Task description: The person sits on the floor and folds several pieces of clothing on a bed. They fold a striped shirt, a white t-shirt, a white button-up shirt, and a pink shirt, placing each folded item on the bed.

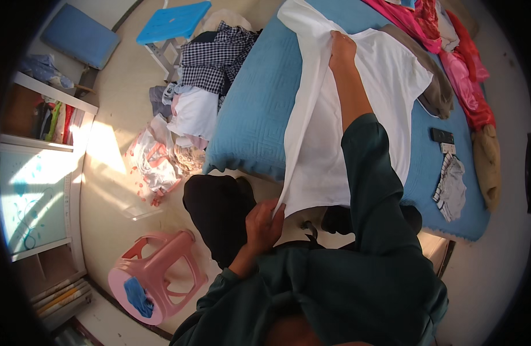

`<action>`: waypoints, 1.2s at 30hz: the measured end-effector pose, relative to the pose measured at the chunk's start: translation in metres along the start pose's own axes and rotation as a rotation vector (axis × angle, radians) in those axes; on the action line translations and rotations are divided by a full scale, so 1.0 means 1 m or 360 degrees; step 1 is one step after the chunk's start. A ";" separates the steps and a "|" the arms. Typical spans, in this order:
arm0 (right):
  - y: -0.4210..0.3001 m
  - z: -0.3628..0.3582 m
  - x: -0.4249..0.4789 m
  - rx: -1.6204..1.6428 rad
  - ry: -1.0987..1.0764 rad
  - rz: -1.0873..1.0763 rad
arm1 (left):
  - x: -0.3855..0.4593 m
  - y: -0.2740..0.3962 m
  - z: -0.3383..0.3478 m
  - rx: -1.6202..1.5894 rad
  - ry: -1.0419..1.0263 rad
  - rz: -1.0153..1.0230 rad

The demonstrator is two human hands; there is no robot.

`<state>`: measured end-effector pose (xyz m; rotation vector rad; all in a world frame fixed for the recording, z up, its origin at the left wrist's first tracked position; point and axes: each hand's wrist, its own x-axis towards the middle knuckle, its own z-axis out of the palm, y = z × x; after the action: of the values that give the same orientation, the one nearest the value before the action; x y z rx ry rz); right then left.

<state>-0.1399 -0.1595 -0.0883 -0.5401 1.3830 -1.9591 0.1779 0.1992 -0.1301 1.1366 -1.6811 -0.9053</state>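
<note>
A white short-sleeved shirt (377, 65) lies spread over the blue quilted bed cover (256, 108), its hem hanging past the bed's near edge. One long side of it is folded inward as a strip. At the hem's left corner my left hand (265, 225) pinches the cloth between thumb and fingers. Higher up, near the shoulder, my right hand (344, 47) grips the edge of the folded strip. A brown garment (440, 93) lies partly under the shirt's right side.
Red and pink clothes (464, 86), a black phone (441, 135) and a grey cloth (453, 188) lie on the bed's right. Left on the floor are piled clothes (200, 104), a plastic bag (155, 155), a blue stool (174, 21) and a pink stool (161, 272). Shelves (77, 173) line the left.
</note>
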 end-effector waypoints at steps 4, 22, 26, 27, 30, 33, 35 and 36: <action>-0.002 -0.073 -0.003 0.0026 -0.0072 0.0537 | 0.005 0.013 0.043 0.0060 -0.0466 0.0179; 0.038 -0.110 0.018 -0.2399 -0.0371 -0.1074 | 0.014 -0.037 0.087 0.0545 -0.0662 0.0347; 0.046 -0.097 0.001 -0.2330 -0.0403 -0.1175 | 0.000 -0.054 0.089 0.0505 -0.0766 0.0110; 0.046 -0.101 0.004 -0.2327 -0.0405 -0.1154 | 0.002 -0.053 0.090 0.0503 -0.0780 0.0114; 0.044 -0.105 0.015 -0.2315 -0.0441 -0.1079 | 0.002 -0.053 0.090 0.0554 -0.0859 0.0070; 0.040 -0.117 0.033 -0.2389 -0.0709 -0.1368 | -0.004 -0.071 0.092 0.0597 -0.0724 -0.0039; 0.028 -0.138 0.052 -0.2535 -0.1143 -0.2086 | -0.005 -0.077 0.094 0.0434 -0.0264 -0.0068; 0.031 -0.138 0.045 -0.2419 -0.0918 -0.1789 | -0.002 -0.076 0.092 0.0468 -0.0118 -0.0135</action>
<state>-0.2544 -0.1079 -0.1685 -2.7122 2.1089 -0.6439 0.1144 0.1853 -0.2302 1.3933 -1.8830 -0.7766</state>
